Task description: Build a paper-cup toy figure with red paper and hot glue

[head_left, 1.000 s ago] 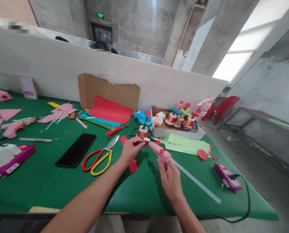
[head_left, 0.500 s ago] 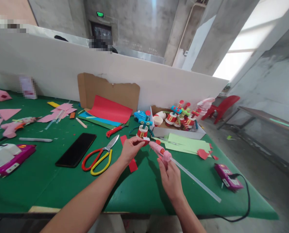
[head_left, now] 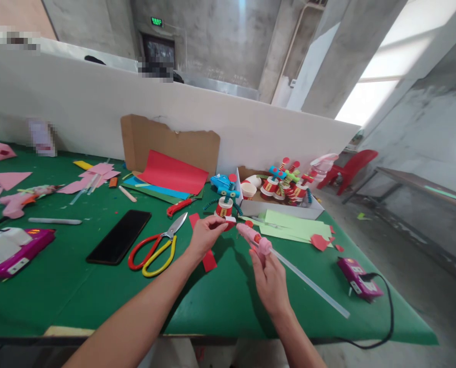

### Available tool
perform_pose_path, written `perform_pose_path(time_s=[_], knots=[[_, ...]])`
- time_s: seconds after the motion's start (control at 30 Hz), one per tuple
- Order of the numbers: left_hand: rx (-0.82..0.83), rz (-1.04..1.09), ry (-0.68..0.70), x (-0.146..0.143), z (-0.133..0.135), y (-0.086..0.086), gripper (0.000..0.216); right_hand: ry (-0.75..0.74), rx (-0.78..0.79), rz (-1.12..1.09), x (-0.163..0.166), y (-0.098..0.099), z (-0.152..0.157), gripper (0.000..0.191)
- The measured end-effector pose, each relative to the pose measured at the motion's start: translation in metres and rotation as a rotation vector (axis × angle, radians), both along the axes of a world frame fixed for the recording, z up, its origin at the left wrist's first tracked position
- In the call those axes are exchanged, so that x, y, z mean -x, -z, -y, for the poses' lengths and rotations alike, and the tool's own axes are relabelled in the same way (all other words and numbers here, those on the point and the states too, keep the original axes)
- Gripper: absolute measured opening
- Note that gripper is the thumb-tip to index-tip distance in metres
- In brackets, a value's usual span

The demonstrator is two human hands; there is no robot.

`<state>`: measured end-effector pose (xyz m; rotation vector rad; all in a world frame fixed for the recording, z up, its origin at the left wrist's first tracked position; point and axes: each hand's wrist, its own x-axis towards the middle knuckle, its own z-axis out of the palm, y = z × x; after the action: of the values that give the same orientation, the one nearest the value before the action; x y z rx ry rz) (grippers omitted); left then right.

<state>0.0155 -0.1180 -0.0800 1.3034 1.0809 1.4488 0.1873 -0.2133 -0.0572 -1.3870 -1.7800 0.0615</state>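
My left hand [head_left: 207,236] pinches a small red-and-white piece [head_left: 230,221], perhaps folded paper, between thumb and fingertips. In my right hand [head_left: 269,276] is a pink hot glue gun [head_left: 254,237], its nozzle pointing toward that piece with a small gap between. A long translucent glue stick [head_left: 312,283] juts from the gun's back end. Just behind the held piece stands a paper-cup figure [head_left: 224,205] with teal coiled arms and a blue head. Partly under my left hand lies a red paper strip [head_left: 209,260].
Left of my hands are scissors [head_left: 157,251], a black phone [head_left: 119,236] and a red utility knife [head_left: 180,207]. A box [head_left: 281,210] of similar figures stands behind green paper [head_left: 296,228]. At right sits a purple power strip [head_left: 358,278] with a cable. Another glue gun [head_left: 15,204] lies far left.
The glue gun's nozzle sits very slightly farther from the held piece. Otherwise both hands keep nearly the same pose; the whole view has shifted a little.
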Motion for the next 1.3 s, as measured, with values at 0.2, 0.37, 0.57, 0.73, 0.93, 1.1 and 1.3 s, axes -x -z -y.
perform_pose_path(time_s=[0.2, 0.37, 0.57, 0.73, 0.93, 1.1, 1.3], knots=[[-0.002, 0.003, 0.011, 0.0011, -0.0003, -0.0005, 0.017, 0.003, -0.002, 0.006, 0.0, -0.0009, 0.0005, 0.045], [-0.006, -0.015, 0.009, 0.0014, -0.0006, -0.0001, 0.018, 0.008, -0.003, 0.027, -0.0011, -0.0001, -0.0002, 0.046], [-0.006, -0.038, -0.007, 0.0011, 0.0003, -0.0017, 0.02, 0.034, 0.008, 0.055, -0.0031, 0.0019, -0.0007, 0.049], [0.0, -0.047, -0.001, 0.0015, 0.0007, -0.0028, 0.019, 0.036, -0.002, 0.063, -0.0029, 0.001, -0.0004, 0.051], [0.0, -0.031, -0.005, 0.0014, 0.0013, -0.0041, 0.018, 0.025, -0.004, 0.044, -0.0032, 0.0012, -0.0006, 0.049], [-0.004, -0.02, -0.005, 0.0009, 0.0003, -0.003, 0.017, 0.007, 0.001, 0.008, -0.0016, 0.0015, -0.0001, 0.045], [-0.002, -0.015, 0.01, 0.0014, 0.0008, -0.0036, 0.016, 0.001, 0.002, 0.01, 0.001, 0.0007, 0.0004, 0.045]])
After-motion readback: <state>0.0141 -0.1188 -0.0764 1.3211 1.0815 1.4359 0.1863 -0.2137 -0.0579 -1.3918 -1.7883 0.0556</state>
